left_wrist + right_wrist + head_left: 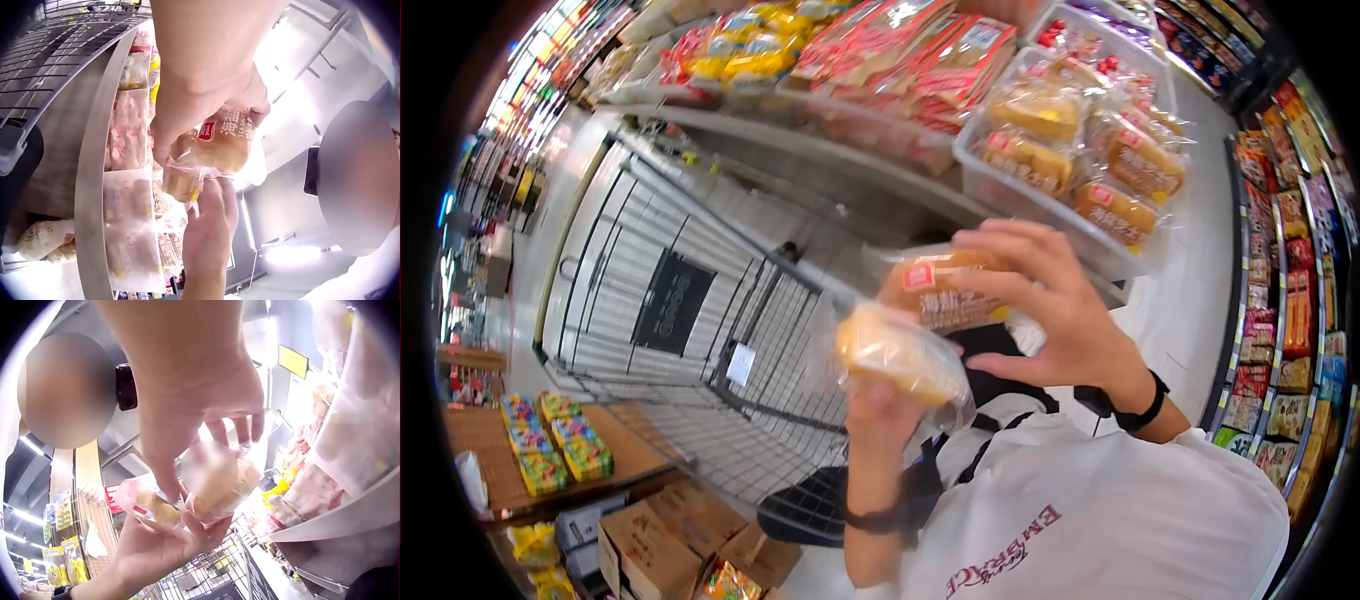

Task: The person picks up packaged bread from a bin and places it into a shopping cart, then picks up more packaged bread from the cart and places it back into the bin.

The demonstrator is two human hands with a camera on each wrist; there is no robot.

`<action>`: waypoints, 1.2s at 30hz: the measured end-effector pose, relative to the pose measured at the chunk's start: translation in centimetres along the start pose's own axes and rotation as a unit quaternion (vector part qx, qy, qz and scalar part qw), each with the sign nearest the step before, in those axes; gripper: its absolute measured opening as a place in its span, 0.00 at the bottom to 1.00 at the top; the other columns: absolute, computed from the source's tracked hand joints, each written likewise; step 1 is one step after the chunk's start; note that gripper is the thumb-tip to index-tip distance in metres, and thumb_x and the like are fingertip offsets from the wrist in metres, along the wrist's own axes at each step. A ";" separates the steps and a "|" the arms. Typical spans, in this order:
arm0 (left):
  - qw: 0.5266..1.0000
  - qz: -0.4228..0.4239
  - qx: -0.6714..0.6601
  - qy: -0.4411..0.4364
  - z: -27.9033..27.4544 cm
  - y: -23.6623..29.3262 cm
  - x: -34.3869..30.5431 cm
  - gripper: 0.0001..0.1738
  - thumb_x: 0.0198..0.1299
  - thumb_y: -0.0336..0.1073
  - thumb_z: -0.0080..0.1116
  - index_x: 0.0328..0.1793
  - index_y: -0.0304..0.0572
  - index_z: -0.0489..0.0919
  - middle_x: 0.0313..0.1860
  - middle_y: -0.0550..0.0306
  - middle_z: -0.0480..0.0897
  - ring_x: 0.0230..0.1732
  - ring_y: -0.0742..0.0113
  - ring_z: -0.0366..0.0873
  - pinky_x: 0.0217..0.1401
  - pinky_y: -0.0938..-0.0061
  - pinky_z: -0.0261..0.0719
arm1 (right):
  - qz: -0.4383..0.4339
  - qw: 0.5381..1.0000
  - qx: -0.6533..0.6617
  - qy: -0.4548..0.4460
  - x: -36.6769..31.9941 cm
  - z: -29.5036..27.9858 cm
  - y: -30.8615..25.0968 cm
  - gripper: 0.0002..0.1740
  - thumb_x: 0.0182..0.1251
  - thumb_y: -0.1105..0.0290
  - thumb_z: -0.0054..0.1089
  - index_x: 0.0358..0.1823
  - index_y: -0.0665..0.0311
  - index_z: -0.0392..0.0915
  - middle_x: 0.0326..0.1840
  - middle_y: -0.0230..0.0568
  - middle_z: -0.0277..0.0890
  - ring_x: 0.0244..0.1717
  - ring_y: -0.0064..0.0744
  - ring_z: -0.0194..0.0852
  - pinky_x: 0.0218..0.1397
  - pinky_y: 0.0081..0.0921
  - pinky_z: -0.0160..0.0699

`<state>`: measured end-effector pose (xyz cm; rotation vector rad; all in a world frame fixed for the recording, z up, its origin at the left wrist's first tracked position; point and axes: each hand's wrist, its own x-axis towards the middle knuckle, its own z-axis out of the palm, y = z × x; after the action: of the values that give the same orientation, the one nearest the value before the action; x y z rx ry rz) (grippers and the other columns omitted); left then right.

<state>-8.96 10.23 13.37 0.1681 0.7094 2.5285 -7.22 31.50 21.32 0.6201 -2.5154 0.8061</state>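
My left hand (878, 400) grips a plastic-wrapped bread (900, 355), its clear wrapper facing up. Just behind it is a second packaged bread (945, 285), brown with a red label and white lettering. My right hand (1040, 300) reaches over that second pack's right end, fingers extended and thumb apart. In the left wrist view, straight right fingers (215, 194) touch the wrapper from below, and the sea-salt print on one bread (219, 144) shows. In the right wrist view, my left fingers (200, 528) curl up around the breads (212, 481), partly hidden under the right hand (194, 406).
A wire shopping cart (700, 260) stands to the left. Ahead, a clear bin (975, 180) holds several similar breads, beside bins of pink packs (900, 60). Snack shelves (1290, 300) line the right. Cardboard boxes (660, 540) and a wooden stand (625, 440) are lower left.
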 end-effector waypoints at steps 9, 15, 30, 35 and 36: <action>0.997 -0.006 0.008 -0.072 3.0 -0.2 2.0 0.37 0.44 0.49 0.67 0.60 0.37 0.73 0.81 0.42 0.46 0.76 0.40 0.56 0.54 0.42 0.81 | 0.033 0.997 -0.063 0.015 1.4 -4.6 0.6 0.32 0.38 0.71 0.71 0.53 0.55 0.77 0.48 0.36 0.79 0.48 0.41 0.75 0.53 0.36 0.69; 0.994 0.060 0.049 -0.081 3.8 1.6 1.7 0.36 0.54 0.41 0.67 0.66 0.34 0.66 0.62 0.38 0.75 0.57 0.45 0.80 0.55 0.55 0.84 | 0.114 0.955 -0.190 0.196 5.3 -11.3 7.1 0.29 0.48 0.68 0.69 0.57 0.56 0.77 0.39 0.42 0.80 0.38 0.35 0.79 0.42 0.31 0.77; 0.990 0.097 0.098 0.038 2.0 2.6 -3.2 0.35 0.60 0.36 0.51 0.74 0.38 0.59 0.63 0.52 0.72 0.62 0.61 0.74 0.65 0.63 0.75 | 0.252 0.926 -0.280 0.006 10.6 -12.4 19.5 0.30 0.51 0.54 0.72 0.55 0.58 0.76 0.50 0.49 0.82 0.53 0.50 0.80 0.54 0.41 0.76; 0.991 0.098 0.081 0.040 2.4 3.1 -3.0 0.32 0.59 0.30 0.50 0.72 0.40 0.60 0.62 0.52 0.70 0.62 0.63 0.72 0.66 0.65 0.74 | 0.207 0.939 -0.276 0.015 10.2 -12.5 23.1 0.27 0.51 0.63 0.69 0.54 0.62 0.76 0.48 0.51 0.81 0.51 0.47 0.80 0.54 0.38 0.76; 0.989 0.106 0.093 0.051 2.6 3.0 -2.8 0.31 0.60 0.28 0.50 0.71 0.40 0.60 0.62 0.53 0.71 0.62 0.63 0.72 0.65 0.68 0.73 | 0.166 0.938 -0.302 0.026 10.1 -12.2 23.6 0.26 0.50 0.69 0.66 0.54 0.64 0.75 0.46 0.53 0.81 0.49 0.45 0.81 0.55 0.36 0.76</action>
<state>-7.17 7.77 17.21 0.1878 1.0168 2.6854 -24.71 53.50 25.36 -0.0349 -2.6501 0.1105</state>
